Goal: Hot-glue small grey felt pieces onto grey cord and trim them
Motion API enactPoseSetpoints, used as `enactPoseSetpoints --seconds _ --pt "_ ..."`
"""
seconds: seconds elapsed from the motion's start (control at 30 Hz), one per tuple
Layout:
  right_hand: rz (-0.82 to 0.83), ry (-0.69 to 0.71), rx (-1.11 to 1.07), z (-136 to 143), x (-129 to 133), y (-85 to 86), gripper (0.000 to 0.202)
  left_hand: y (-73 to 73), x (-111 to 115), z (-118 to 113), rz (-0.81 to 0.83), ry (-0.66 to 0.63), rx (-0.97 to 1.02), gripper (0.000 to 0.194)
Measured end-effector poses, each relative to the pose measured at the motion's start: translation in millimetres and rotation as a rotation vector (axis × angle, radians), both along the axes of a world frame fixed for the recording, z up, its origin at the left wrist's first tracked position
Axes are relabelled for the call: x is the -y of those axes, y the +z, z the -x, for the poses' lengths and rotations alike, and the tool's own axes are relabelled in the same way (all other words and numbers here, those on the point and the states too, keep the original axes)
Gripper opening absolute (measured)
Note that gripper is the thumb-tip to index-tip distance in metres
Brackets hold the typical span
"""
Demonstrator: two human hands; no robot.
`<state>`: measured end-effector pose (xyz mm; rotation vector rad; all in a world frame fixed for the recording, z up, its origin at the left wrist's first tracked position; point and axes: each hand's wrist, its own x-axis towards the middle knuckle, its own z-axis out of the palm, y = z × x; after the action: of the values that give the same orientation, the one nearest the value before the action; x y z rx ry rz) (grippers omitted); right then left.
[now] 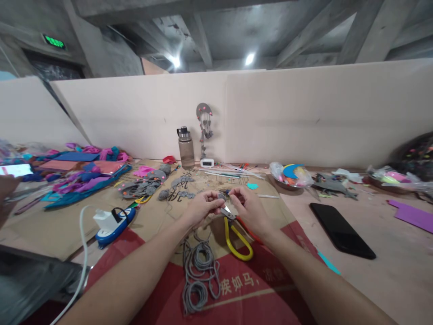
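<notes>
On the left, beyond a blue power strip (pixel 115 227), lies a heap of pink, purple and blue pieces (pixel 86 174). Right of it, grey felt pieces (pixel 144 184) with pink dots spread over the cardboard (pixel 176 205). The left hand (pixel 207 206), near the middle, is closed, pinching a small grey piece (pixel 221 197) in its fingertips. Coils of grey cord (pixel 200 275) lie on the near side, and at the far side a bottle (pixel 186 149) stands upright. Scissors with yellow handles (pixel 238 239) lie between the hands, blades toward the left hand. The right hand (pixel 246 204) has its fingers curled close by; what it grips, I cannot tell. Farther right lies a black phone (pixel 341 230).
</notes>
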<state>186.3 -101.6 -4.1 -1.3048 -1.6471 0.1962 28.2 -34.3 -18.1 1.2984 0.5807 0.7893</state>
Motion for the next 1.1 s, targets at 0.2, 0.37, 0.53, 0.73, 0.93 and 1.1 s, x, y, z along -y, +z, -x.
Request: enactPoseSetpoints --seconds 0.2,0.37,0.53,0.73,0.93,1.1 --pt "-0.064 0.082 0.121 6.4 5.3 1.3 0.01 2.0 0.1 1.4 0.013 -0.017 0.043 0.035" --pt "-0.045 0.062 0.228 5.3 3.5 -1.2 0.007 -2.8 -3.5 1.7 0.012 -0.014 0.042 0.036" --pt "-0.055 0.041 0.273 6.5 -0.6 -10.8 0.009 -7.2 -7.4 2.0 -0.047 0.002 -0.006 0.035" --pt "0.002 -0.06 0.138 8.1 -1.5 -11.1 0.007 -4.0 -3.5 1.6 -0.039 0.002 -0.015 0.032" --pt "0.005 -0.041 0.007 3.3 2.7 -0.2 0.009 -1.6 -3.3 1.4 0.023 0.017 0.002 0.036" --pt "0.001 0.082 0.024 5.6 6.4 0.7 0.012 1.9 -2.4 3.1 0.024 -0.006 0.02 0.035"
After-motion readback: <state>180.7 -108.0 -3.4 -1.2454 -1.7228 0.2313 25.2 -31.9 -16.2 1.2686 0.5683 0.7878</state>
